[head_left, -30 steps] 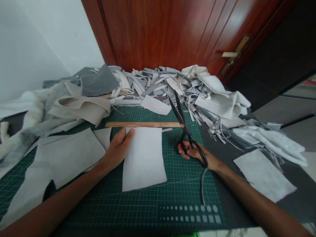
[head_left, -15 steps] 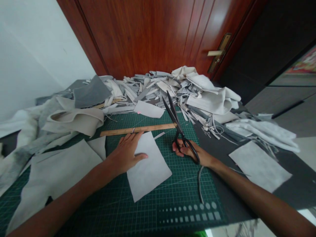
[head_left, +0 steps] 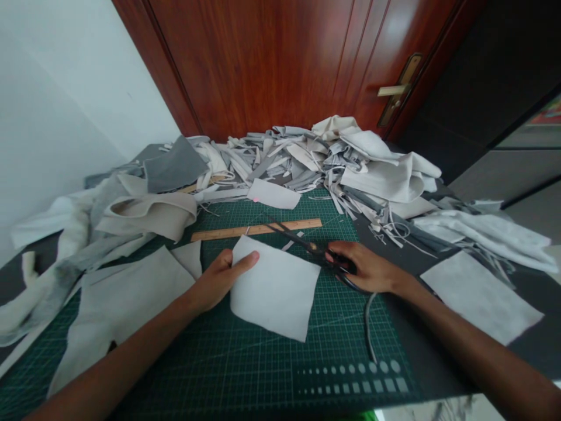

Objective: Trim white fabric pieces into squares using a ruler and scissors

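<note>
A white rectangular fabric piece lies turned at an angle on the green cutting mat. My left hand grips its left edge, thumb on top. My right hand is closed round the handles of black scissors, which lie low over the mat with the blades parted and pointing left toward the fabric's top right corner. A wooden ruler rests just beyond the fabric.
A heap of grey and cream fabric scraps fills the back of the table before a red-brown door. Larger beige pieces lie at left. Another white rectangle sits at right. A thin grey strip trails below my right wrist.
The fabric piece has been rotated further under my left hand. The scissors have swung from pointing away and upright to lying low, blades aimed left at the fabric.
</note>
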Available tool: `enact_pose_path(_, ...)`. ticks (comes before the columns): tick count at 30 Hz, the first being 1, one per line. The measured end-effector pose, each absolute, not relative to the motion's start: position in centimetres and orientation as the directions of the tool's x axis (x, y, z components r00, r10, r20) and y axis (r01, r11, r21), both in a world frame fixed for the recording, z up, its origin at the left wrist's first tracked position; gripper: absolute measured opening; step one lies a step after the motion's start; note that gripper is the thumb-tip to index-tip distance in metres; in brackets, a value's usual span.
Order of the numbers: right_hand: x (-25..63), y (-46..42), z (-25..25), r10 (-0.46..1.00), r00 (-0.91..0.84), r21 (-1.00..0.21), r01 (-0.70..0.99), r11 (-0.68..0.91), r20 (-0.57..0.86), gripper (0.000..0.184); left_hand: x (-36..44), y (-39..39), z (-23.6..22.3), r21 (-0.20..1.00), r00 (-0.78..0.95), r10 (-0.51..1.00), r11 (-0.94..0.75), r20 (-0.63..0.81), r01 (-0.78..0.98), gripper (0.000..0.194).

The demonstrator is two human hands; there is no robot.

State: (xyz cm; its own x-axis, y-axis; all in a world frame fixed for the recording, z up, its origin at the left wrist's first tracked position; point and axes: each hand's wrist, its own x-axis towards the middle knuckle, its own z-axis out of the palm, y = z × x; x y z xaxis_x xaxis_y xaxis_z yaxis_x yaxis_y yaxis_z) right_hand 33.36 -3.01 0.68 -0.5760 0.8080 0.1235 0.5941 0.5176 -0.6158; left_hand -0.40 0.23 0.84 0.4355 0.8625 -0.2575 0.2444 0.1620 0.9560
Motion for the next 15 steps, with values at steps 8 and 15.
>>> enact_pose_path(8,33.1,-3.4,1.4,0.813,-0.580,-0.440,0.741,0.507,-0.039,0.016,-0.6,-0.4,-2.1,0.972,0.396,0.890,0.234,-0.227,0.032,0.049)
enact_pose_path(15,32.5,-3.6,1.2,0.822,-0.570,-0.428,0.748,0.507,-0.024,0.017,0.4,-2.0,-1.6,0.934,0.268,0.906,0.353,-0.328,-0.052,0.050)
